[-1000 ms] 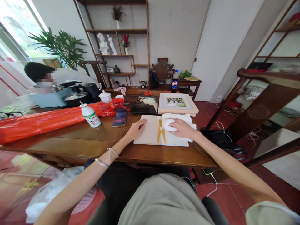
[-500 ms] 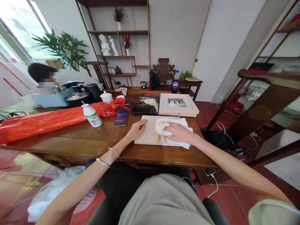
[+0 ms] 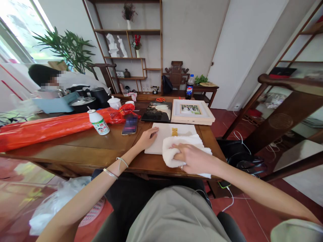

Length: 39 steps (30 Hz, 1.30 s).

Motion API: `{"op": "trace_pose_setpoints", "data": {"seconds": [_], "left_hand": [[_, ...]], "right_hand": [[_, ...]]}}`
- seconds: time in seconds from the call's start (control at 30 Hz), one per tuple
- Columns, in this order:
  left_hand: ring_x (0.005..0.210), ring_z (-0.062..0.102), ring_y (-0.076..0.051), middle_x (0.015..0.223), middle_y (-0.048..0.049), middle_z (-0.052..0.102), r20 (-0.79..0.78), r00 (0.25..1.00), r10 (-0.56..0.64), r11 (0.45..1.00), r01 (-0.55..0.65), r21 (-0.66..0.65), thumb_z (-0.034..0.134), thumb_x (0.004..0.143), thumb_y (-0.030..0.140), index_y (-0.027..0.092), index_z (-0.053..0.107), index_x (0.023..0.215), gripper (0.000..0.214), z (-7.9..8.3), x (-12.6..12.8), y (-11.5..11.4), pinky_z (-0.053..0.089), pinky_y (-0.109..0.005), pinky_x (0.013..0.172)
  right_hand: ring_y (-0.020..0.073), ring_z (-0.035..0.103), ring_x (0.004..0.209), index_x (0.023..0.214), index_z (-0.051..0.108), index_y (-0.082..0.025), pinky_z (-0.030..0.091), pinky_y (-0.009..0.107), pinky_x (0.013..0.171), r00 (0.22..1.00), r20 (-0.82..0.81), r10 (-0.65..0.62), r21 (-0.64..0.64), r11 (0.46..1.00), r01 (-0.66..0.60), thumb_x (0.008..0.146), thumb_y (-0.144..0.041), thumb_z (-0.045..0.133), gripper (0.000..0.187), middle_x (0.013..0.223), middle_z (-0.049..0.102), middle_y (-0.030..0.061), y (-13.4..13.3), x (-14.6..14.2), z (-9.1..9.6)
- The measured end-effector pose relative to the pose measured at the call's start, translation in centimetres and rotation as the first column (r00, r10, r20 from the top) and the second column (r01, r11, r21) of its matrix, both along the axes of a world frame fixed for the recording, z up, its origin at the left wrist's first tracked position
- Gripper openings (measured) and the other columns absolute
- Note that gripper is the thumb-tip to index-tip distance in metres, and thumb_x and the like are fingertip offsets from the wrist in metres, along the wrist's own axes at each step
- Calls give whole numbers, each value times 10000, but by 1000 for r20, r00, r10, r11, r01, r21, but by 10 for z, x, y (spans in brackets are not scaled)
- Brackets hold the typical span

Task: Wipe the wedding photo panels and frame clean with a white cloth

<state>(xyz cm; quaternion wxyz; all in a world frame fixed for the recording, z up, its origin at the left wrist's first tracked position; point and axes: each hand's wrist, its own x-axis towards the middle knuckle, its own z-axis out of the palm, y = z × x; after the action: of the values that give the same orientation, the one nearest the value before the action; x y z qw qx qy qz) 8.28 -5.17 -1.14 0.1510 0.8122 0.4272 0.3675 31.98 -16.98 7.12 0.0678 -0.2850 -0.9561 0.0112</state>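
A white towel [image 3: 168,152] is bunched in my right hand [image 3: 193,158], whose fingers are closed round it. The cloth covers the lower right part of a flat white board [image 3: 161,129] and hangs past its near edge. On the board shows a small yellow-gold figure [image 3: 174,131], partly hidden by the towel. My left hand [image 3: 148,138] lies on the board's left edge with fingers stretched out. Something dark shows by its fingers, too small to make out.
Behind the board lie a dark picture panel [image 3: 157,111] and a white framed photo [image 3: 191,109], with a cola bottle [image 3: 189,88] beyond. Leftward are a phone [image 3: 129,125], a white bottle [image 3: 99,122] and a long red-wrapped bundle [image 3: 58,126]. A person [image 3: 75,79] leans at the far left.
My right hand has drawn the towel toward me, down to the board's near edge, uncovering the upper part of the gold figure. My left hand has stayed in place.
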Motion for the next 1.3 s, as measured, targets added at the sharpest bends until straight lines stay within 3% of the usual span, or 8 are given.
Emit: {"op": "trace_pose_setpoints", "data": {"seconds": [0.13, 0.47, 0.67, 0.83, 1.0, 1.13, 1.23, 1.3], "left_hand": [[1180, 513, -222, 1234, -102, 580, -5, 1000, 1, 1000, -1, -7, 438, 841, 308, 126, 620, 1115, 376, 0, 0, 1, 363, -357, 1043], [1193, 498, -235, 1241, -123, 571, -16, 1000, 1, 1000, -1, -27, 437, 838, 311, 93, 617, 1122, 401, 2, 0, 1, 341, -359, 1058], [1189, 502, -234, 1236, -128, 575, -10, 1000, -2, 1000, 1, -13, 442, 837, 283, 101, 618, 1120, 379, 1, 1, 1, 343, -362, 1048], [1081, 579, -240, 1174, -68, 625, 20, 999, -28, 999, 28, -25, 450, 819, 217, 165, 643, 1074, 324, 4, 0, 2, 415, -374, 969], [1138, 542, -245, 1181, -63, 623, 105, 994, -36, 995, 46, -88, 488, 785, 218, 164, 654, 1057, 322, 2, -3, 5, 384, -365, 999], [1180, 512, -208, 1214, -65, 600, 132, 991, -7, 992, 24, -125, 405, 828, 253, 152, 654, 1065, 359, 1, -4, 7, 338, -343, 1049], [1191, 502, -194, 1225, -38, 593, 135, 991, -13, 988, 33, -148, 416, 819, 256, 179, 658, 1057, 348, 1, -5, 8, 327, -350, 1060], [1192, 501, -198, 1222, -33, 596, 141, 990, -14, 986, 37, -163, 430, 812, 256, 185, 659, 1055, 342, 1, -6, 10, 330, -352, 1059]], "right_hand": [[214, 573, 798, 888, 631, -165, 403, 294, 688, 993, 16, -115, -2, 993, 115, 727, -161, 526, 192, 861, 633, 78, 33, 8, -2], [222, 576, 807, 906, 629, -131, 378, 273, 672, 931, -74, -357, -20, 934, 357, 845, -413, 493, 319, 908, 640, 121, 128, 8, -2], [205, 577, 760, 916, 618, -128, 369, 261, 632, 954, -13, -300, -37, 953, 300, 833, -423, 493, 331, 890, 655, 114, 146, -21, 9], [226, 590, 824, 914, 634, -122, 386, 279, 664, 960, 134, -244, 60, 969, 238, 788, -196, 490, 205, 938, 656, 130, 128, -58, 4], [302, 556, 911, 923, 647, -125, 411, 375, 702, 933, 206, -295, 234, 941, 246, 758, -137, 481, 235, 976, 622, 177, 62, -82, -12], [305, 539, 878, 821, 646, -134, 414, 393, 671, 968, 193, -161, 277, 955, 104, 758, -151, 478, 180, 925, 606, 189, 12, -85, -13], [305, 535, 883, 839, 645, -149, 417, 393, 662, 979, 169, -115, 261, 963, 68, 759, -168, 486, 178, 927, 602, 180, 7, -86, -11], [295, 544, 869, 846, 645, -140, 420, 381, 655, 970, 171, -172, 247, 961, 127, 755, -159, 489, 181, 906, 606, 172, 16, -88, -10]]}}
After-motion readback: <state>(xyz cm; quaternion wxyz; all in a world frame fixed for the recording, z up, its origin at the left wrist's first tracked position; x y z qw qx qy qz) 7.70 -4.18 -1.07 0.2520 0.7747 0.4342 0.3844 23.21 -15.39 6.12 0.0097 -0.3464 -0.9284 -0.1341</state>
